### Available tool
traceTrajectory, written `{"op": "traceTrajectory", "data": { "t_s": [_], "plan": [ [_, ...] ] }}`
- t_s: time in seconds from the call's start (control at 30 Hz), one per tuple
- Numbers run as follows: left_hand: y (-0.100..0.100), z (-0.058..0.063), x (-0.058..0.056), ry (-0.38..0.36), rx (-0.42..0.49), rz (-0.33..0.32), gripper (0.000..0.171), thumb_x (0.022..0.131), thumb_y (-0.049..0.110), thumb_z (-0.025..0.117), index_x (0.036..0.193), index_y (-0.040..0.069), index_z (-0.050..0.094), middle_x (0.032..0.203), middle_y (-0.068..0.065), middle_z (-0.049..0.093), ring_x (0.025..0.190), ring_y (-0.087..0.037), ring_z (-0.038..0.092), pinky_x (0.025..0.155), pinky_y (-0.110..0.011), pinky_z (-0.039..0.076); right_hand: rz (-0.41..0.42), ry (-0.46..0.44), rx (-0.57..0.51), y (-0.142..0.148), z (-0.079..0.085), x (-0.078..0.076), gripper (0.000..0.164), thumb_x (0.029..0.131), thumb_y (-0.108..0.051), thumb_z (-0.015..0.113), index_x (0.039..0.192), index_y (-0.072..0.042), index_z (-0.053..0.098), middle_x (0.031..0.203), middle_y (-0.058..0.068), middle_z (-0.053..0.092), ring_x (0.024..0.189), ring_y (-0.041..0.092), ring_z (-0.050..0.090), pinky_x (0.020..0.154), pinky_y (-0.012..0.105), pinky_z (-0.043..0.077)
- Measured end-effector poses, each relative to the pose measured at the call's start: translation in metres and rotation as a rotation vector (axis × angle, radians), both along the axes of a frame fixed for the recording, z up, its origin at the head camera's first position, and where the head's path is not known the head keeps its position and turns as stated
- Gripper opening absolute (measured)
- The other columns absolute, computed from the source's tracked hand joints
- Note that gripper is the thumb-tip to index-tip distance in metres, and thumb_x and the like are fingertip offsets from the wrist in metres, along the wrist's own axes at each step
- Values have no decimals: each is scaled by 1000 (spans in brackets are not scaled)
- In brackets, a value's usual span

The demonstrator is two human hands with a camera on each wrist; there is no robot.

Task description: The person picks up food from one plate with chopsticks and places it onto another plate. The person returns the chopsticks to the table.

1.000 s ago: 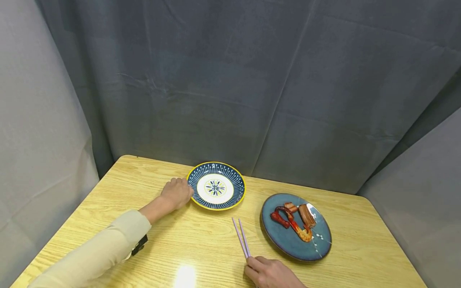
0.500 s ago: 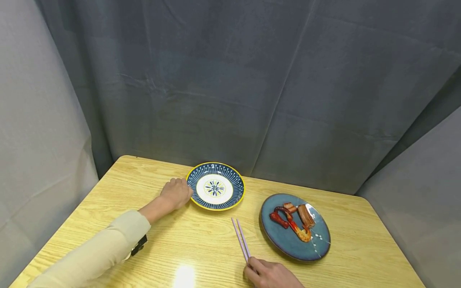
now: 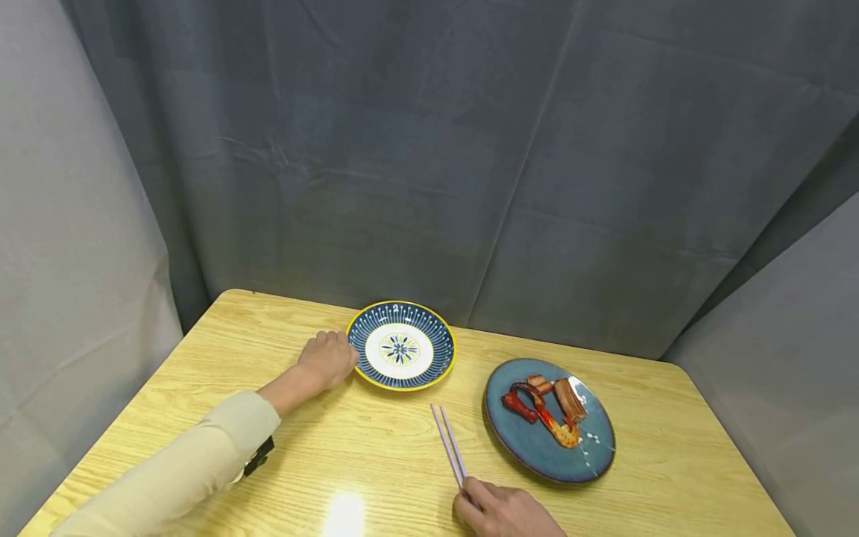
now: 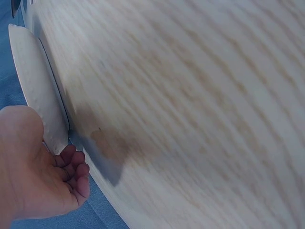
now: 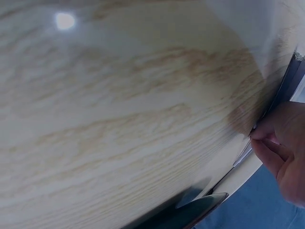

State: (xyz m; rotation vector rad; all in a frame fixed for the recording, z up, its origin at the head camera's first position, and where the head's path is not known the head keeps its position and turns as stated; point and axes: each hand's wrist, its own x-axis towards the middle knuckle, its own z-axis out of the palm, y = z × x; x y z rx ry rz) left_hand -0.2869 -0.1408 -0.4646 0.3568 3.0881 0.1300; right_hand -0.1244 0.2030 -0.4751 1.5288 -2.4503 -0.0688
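My left hand [image 3: 327,359] grips the left rim of a round plate [image 3: 401,373] with a white centre, blue patterned border and yellow edge. In the left wrist view, that hand [image 4: 47,176] has its fingers curled at the edge of the plate [image 4: 38,81], whose pale outer side shows. My right hand [image 3: 508,511] pinches a pair of purple chopsticks [image 3: 455,449], their tips slightly apart and pointing away towards the gap between the two plates. The head view cuts off part of this hand. Seen from the right wrist, its fingers [image 5: 269,150] and thumb come together around the chopsticks.
Right of the chopsticks lies a blue-grey plate [image 3: 557,466]. It bears a striped brown meat-like piece [image 3: 570,400], an orange shrimp-like piece [image 3: 567,435] and dark red pieces [image 3: 520,407]. Grey curtains [image 3: 376,186] surround the wooden table [image 3: 671,447].
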Motion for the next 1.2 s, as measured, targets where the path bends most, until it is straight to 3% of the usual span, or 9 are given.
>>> {"op": "traceTrajectory", "data": {
  "t_s": [0.23,0.43,0.53,0.7,0.8,0.93,1.2],
  "plan": [
    [0,2,1,-25,-24,-11,29,102,21,36,86,-1,46,81,-12,43,78,-29,43,71,-45,47,-10,-11,6,1,0,0,22,93,-36,68,95,-17,56,85,-7,42,61,-4,31,47,10,26],
    [0,2,1,-33,15,12,29,101,22,36,87,-2,46,82,-13,43,81,-30,44,76,-47,46,-28,-40,2,1,1,0,22,89,-31,72,94,-18,56,84,-7,40,59,-4,27,45,10,24],
    [0,1,0,-25,18,15,29,101,22,36,87,-2,46,82,-13,44,80,-30,45,76,-47,47,-47,-121,-20,2,4,-3,22,92,-37,69,97,-19,57,87,-8,42,57,-5,27,45,10,24],
    [0,-1,0,-19,13,19,31,101,25,36,87,-1,46,82,-12,44,80,-29,44,76,-46,46,-132,-316,-53,4,13,-8,42,92,-59,60,111,-22,60,97,-7,50,55,-4,33,50,11,32],
    [0,-2,0,-11,8,18,32,101,25,35,87,0,47,82,-12,44,80,-29,45,76,-46,47,-186,-365,-86,4,20,-10,32,93,-40,68,118,-21,61,101,-6,54,56,-3,37,52,14,37],
    [0,-3,0,-2,8,25,32,101,26,34,89,0,48,82,-13,45,83,-30,47,78,-47,46,-217,-302,-163,4,30,-13,32,88,-8,70,119,-16,63,99,-5,56,57,-2,40,52,18,41],
    [-3,-5,0,36,-11,39,40,104,30,34,97,-3,55,89,-16,52,92,-33,52,84,-51,44,-212,-63,-257,3,46,-25,33,83,-16,78,114,-17,66,103,-7,64,67,5,60,53,28,50]
  ]
}}
